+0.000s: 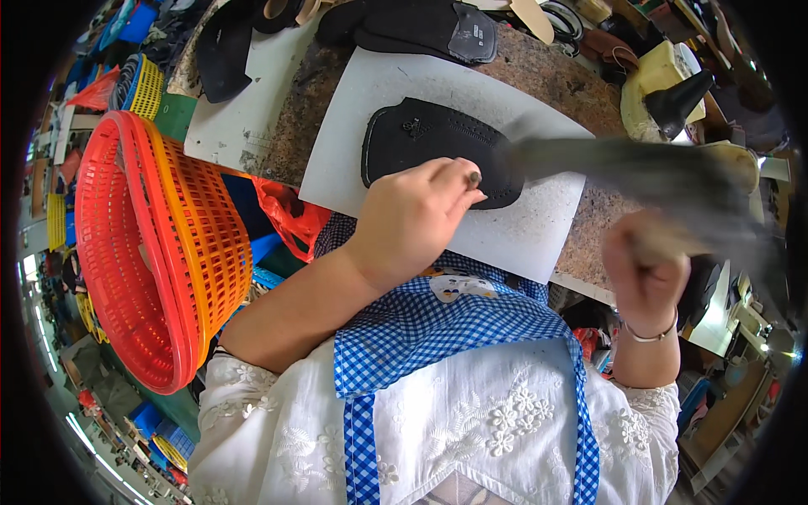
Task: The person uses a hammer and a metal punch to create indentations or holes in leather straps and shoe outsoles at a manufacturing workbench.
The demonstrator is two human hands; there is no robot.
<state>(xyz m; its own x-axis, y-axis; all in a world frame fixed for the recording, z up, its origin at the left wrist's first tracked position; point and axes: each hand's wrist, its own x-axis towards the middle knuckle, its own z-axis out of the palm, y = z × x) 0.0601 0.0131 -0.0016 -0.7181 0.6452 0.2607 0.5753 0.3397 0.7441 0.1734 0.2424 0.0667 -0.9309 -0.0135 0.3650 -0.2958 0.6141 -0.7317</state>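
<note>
A black, round-ended leather-like piece point(396, 156) lies flat on a white board point(337, 143), with fine marks along its edge and a small figure on its surface. Above its near edge, my left hand point(412, 215) is closed around a thin rod-like tool point(474, 179). Only the round dark end of that tool shows; the rest is hidden by my fingers. To the right, my right hand point(646, 265) is curled in a grip on a long dark tool point(640, 168). Motion smears this tool, so its kind is unclear. It extends across the board's right side.
Nested red and orange plastic baskets point(181, 244) stand left of the worn brown worktop point(581, 93). More black pieces point(404, 29) lie stacked along the far side. A cream-coloured block point(661, 80) with a dark pointed object point(682, 101) sits at the far right.
</note>
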